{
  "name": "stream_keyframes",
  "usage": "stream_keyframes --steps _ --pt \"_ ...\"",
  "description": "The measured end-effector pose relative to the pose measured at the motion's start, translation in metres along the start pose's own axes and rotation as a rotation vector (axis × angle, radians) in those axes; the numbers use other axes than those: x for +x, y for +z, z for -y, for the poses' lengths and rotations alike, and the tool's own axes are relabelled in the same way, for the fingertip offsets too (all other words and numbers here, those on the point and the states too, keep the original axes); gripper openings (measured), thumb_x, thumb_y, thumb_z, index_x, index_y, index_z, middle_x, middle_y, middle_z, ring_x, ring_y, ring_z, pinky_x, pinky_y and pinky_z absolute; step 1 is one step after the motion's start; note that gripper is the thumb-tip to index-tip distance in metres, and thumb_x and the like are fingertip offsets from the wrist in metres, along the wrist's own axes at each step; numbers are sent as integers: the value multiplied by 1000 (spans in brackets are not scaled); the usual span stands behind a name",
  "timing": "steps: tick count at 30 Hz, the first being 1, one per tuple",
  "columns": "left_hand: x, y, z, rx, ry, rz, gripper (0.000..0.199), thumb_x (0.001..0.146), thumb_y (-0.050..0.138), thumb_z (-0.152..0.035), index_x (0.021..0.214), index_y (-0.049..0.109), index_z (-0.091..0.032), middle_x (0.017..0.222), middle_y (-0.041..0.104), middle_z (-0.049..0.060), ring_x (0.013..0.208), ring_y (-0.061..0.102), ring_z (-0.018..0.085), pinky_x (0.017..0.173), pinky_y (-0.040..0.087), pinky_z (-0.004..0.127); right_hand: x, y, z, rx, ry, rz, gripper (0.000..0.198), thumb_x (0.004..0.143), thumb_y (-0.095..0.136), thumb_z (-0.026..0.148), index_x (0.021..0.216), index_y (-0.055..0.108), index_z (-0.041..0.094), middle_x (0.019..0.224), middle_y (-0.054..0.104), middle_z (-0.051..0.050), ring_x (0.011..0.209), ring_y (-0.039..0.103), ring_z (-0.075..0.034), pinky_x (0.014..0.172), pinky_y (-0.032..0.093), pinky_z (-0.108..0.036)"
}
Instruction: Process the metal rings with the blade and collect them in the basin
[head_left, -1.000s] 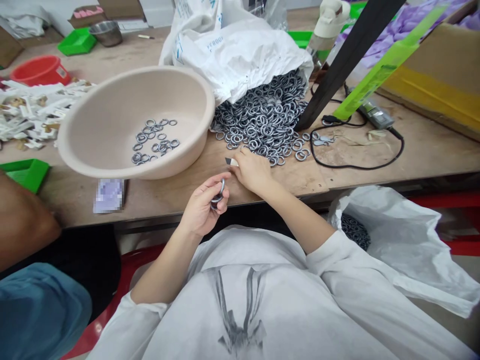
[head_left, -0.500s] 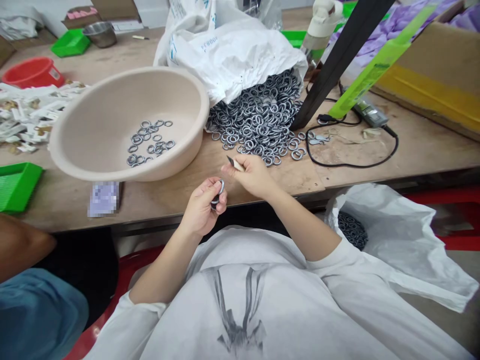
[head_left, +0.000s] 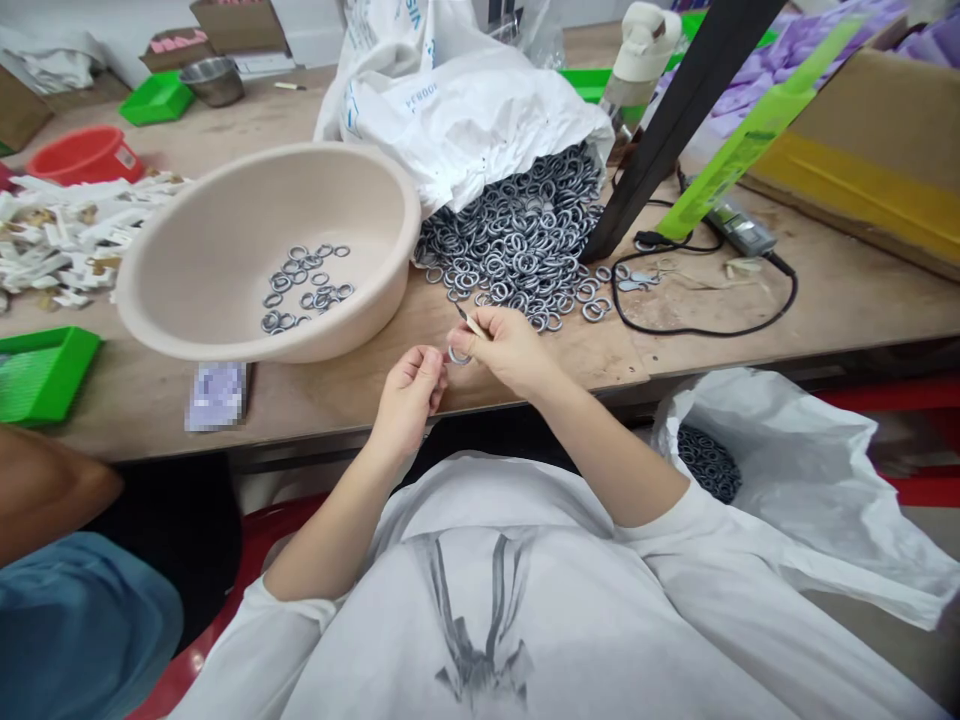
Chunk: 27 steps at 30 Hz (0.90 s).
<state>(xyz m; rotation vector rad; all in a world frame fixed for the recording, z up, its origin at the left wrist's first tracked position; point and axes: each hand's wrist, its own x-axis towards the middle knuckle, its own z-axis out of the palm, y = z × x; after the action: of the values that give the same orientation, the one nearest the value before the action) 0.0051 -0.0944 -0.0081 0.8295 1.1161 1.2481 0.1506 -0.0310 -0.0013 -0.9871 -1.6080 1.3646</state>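
My right hand (head_left: 506, 348) is closed around a small knife-like tool (head_left: 475, 324) with a pale handle and a dark pointed tip. A grey ring (head_left: 458, 356) shows at the fingertips of that same hand, close beside my left hand. My left hand (head_left: 410, 398) is closed, its fingers curled in; whatever lies inside them is hidden. Beyond both hands, a heap of grey rings (head_left: 525, 240) spills from a white sack (head_left: 480, 110). To the left stands a large beige basin (head_left: 157, 270) with several similar rings (head_left: 298, 265) on its bottom.
A black post (head_left: 675, 130) rises right of the heap, near a black cable (head_left: 705, 333). An open white bag (head_left: 810, 450) with dark rings hangs at my right. A green tray (head_left: 71, 370) and another person's arm (head_left: 52, 495) are at the left.
The ring that stuck out of my left hand now shows at my right fingertips. My left fingers have curled in more, and the two hands are closer. The view has shifted slightly.
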Motion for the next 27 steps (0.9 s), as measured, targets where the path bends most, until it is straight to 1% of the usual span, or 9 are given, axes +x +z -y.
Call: stream_keyframes --steps 2,4,6,8,12,15,18,23,27 --pt "-3 4 1 -21 -70 100 50 77 72 -63 77 59 -15 60 51 -3 44 39 4 38 26 14 -11 12 0 239 16 21 41 79 72 58 77 57 20 64 60 3 53 54 -12 54 47 -27" --pt "-8 8 -2 -95 -199 197 54 77 70 -67 76 58 -14 59 48 -3 44 38 4 38 27 15 -20 20 -3 343 31 15 48 75 73 66 81 56 21 65 58 4 50 52 -11 48 45 -25" --pt "-13 10 -7 -185 -323 277 54 76 71 -66 77 56 -15 60 45 -4 44 36 4 38 26 14 -26 22 -5 324 -16 -28 47 76 72 66 82 57 22 69 58 3 53 52 -11 48 45 -24" --pt "-18 12 -12 -256 -377 309 50 75 77 -59 77 52 -16 61 42 -6 44 34 3 38 25 14 -31 21 -6 201 -131 -71 44 80 69 65 82 61 21 74 61 0 64 57 -13 59 50 -27" --pt "-22 14 -14 -259 -280 198 44 74 81 -48 77 50 -17 58 40 -7 43 35 4 38 25 13 -35 15 -4 -56 -329 -111 40 84 69 60 88 66 21 86 65 -3 84 61 -18 81 50 -34" --pt "-21 15 -12 -233 -201 112 42 76 79 -48 75 50 -17 55 40 -7 42 34 4 37 24 14 -36 13 -2 -95 -253 -89 44 86 65 63 97 63 20 88 66 -2 79 60 -16 75 47 -30" --pt "-19 14 -11 -245 -165 75 42 78 77 -46 70 48 -17 54 40 -7 41 34 3 37 25 14 -42 11 2 -240 -196 -37 53 89 53 71 95 60 19 82 64 -1 72 57 -15 66 41 -28" --pt "-20 15 -12 -245 -170 28 42 76 78 -47 72 49 -17 53 43 -7 40 36 3 37 24 15 -53 13 8 -592 -314 -7 61 99 27 69 78 55 19 75 60 -4 70 52 -16 63 32 -29" --pt "-23 17 -13 -228 -173 20 44 74 79 -47 71 48 -18 53 43 -8 40 35 3 38 24 15 -54 15 8 -719 -343 -9 58 102 26 63 77 56 19 74 59 -4 69 50 -16 62 28 -29"
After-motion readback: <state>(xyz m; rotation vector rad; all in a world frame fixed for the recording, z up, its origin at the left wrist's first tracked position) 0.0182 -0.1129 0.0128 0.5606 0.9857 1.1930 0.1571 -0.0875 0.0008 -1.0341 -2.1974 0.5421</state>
